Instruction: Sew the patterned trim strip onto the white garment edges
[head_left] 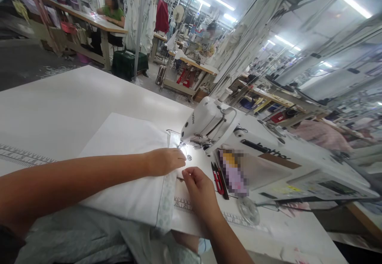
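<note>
White fabric (119,136) with a pale patterned strip (167,192) along its right edge lies on the white sewing table. My left hand (167,161) rests on this fabric, just in front of the needle area of the white sewing machine (205,124), its fingers together and pressing the cloth near the strip. Right of the strip, my right hand (198,184) is raised a little, with thumb and index finger pinched; whatever sits between them is too small to make out. The machine's lamp lights the spot by the presser foot.
Red-handled snips (218,180) and a clear round disc (248,211) lie right of my right hand. A printed ruler (24,154) runs along the table (59,100). Beyond it, a person in green (116,15) sits at another table.
</note>
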The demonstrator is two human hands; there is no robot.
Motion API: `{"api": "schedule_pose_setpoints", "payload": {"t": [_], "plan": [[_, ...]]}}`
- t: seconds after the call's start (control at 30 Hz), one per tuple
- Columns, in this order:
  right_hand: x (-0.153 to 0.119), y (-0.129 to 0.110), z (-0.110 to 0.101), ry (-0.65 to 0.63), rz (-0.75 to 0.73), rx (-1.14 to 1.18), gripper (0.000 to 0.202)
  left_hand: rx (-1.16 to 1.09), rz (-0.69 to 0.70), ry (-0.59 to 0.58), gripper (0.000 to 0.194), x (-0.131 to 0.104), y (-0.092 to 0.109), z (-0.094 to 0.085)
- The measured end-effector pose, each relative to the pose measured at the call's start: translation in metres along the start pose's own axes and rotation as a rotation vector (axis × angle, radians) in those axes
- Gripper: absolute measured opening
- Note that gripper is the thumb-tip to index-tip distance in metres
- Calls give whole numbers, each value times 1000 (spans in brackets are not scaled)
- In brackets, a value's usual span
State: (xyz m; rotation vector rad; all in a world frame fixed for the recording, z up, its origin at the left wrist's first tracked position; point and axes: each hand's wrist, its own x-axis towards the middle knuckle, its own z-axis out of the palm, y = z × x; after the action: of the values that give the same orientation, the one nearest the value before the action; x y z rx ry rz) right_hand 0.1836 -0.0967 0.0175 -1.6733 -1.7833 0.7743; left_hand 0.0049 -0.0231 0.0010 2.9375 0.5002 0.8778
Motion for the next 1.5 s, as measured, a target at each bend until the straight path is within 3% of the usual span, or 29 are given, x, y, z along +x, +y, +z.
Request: {"api": "schedule_pose_setpoints", "payload": {"t": [0.23,0.53,0.77,1.03,1.23,1.3,1.4,1.5], "plan": [[-1,13,-8,-5,25,-35,29,12,11,-5,22,5,7,6],[-6,6,-6,-69,10,-67,32,82,-6,-32,19,-1,11,4],[-9,2,-4,-85,-21,-105,31,67,6,41,21,-7,19,-1],[-30,6,-18,-73,-21,-169,28,60,21,94,16,3,36,3],[-40,6,-19,-157,-118,-205,24,52,-11,35,17,-5,43,-4],[-34,14,-27,-96,-217,-293,22,42,-8,18,17,-8,45,-8],[-22,34,-44,140,-333,-560,18,6,-13,-9,16,-13,47,-11],[-16,49,-55,263,-278,-867,22,-43,-24,-15,16,-17,49,-12]]}}
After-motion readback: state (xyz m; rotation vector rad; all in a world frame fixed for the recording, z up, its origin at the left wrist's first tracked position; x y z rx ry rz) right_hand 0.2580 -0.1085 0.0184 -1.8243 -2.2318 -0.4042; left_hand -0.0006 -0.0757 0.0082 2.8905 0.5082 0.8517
